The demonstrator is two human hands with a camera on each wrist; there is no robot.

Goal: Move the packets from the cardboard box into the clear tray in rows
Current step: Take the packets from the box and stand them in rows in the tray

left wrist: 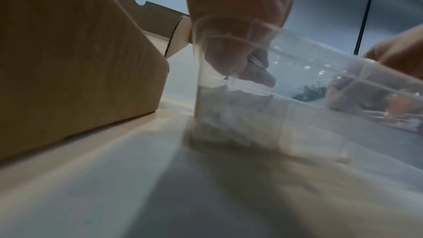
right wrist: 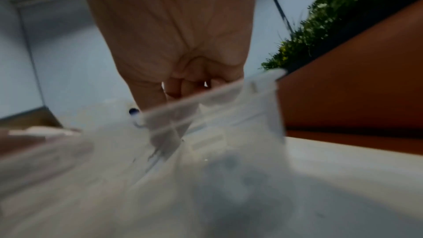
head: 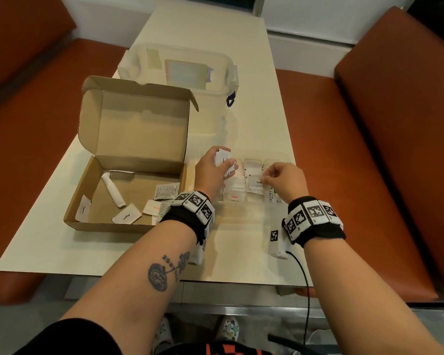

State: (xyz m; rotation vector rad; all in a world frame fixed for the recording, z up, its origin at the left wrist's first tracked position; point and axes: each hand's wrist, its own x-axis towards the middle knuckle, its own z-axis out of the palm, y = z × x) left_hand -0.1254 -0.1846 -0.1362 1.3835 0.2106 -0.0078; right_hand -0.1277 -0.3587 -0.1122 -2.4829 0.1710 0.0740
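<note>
An open cardboard box (head: pixel 139 165) stands on the table's left, with several white packets (head: pixel 126 214) and a rolled white napkin (head: pixel 112 190) on its floor. Right of it sits the clear tray (head: pixel 280 155), divided into rows that hold white packets (head: pixel 235 187). My left hand (head: pixel 210 167) hovers over the tray's left side and grips a small stack of packets (head: pixel 222 157). My right hand (head: pixel 283 179) pinches a pepper packet (head: pixel 255 184) over the middle row. In the left wrist view the tray wall (left wrist: pixel 240 97) stands beside the box (left wrist: pixel 80 61).
A large clear lidded bin (head: pixel 180 70) stands behind the box. Orange bench seats (head: pixel 369 149) flank the cream table (head: pixel 113 252). A black cable (head: pixel 305 278) hangs off the near edge. A plant (right wrist: pixel 343 15) shows in the right wrist view.
</note>
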